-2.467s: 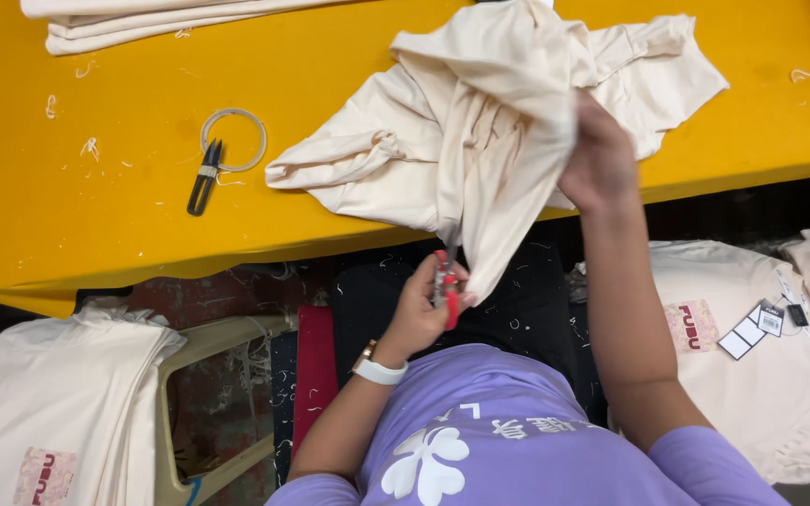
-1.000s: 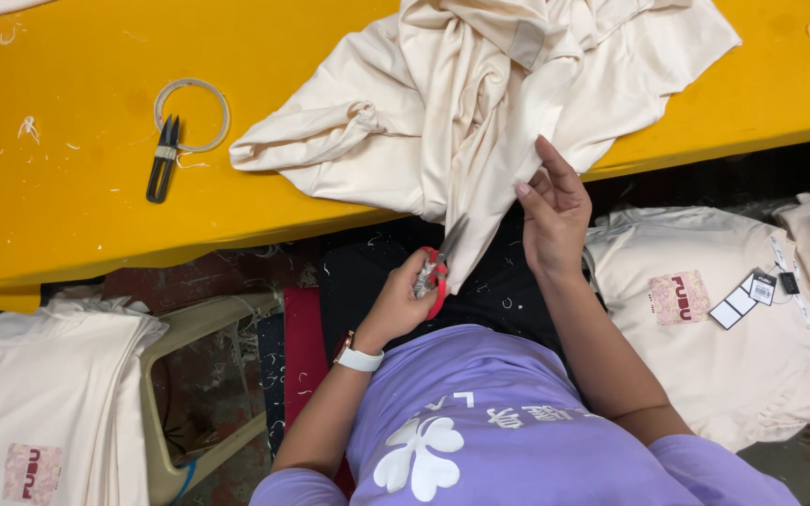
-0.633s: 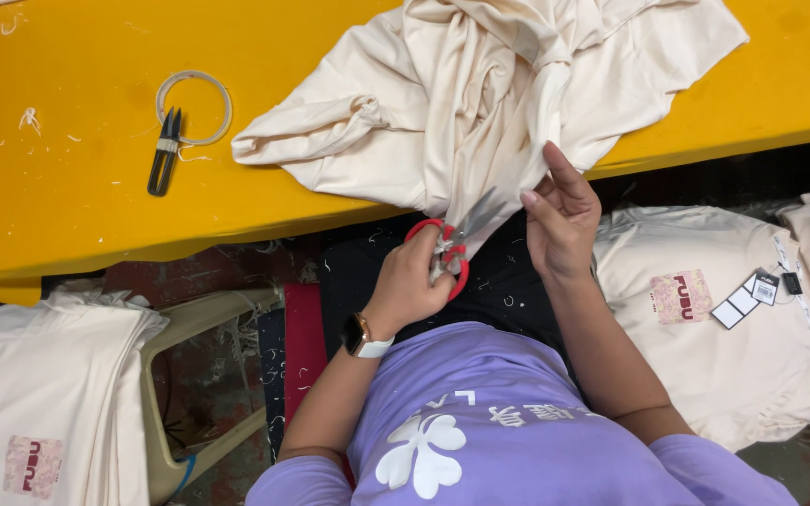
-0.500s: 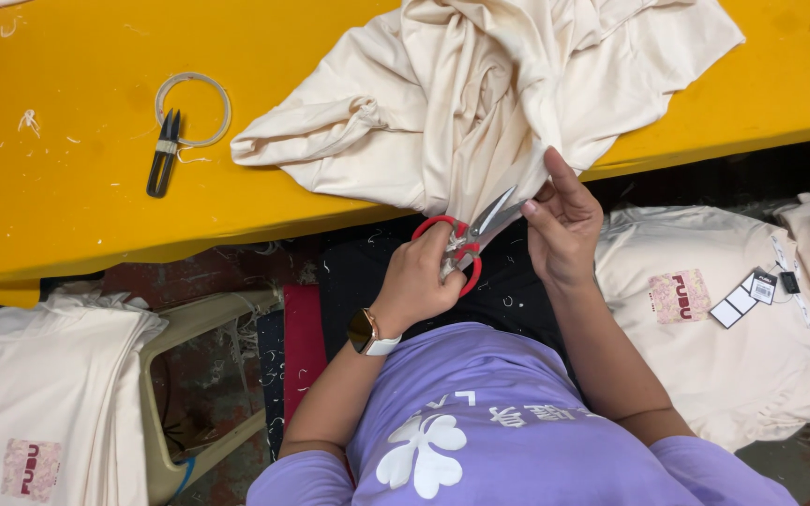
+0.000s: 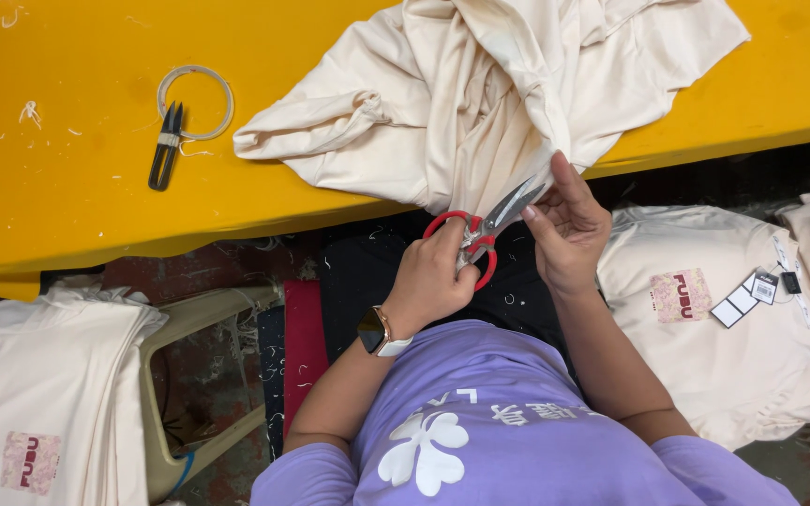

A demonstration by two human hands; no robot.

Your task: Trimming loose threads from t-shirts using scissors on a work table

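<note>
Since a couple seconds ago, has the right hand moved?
Yes. The right hand dropped from the cloth on the table to below the table's edge, beside the scissors.

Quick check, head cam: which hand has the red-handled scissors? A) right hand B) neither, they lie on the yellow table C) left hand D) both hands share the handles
C: the left hand, the one with the watch, has its fingers through the red handles of the scissors, while the right hand pinches the edge of the cream garment at the blades.
</note>
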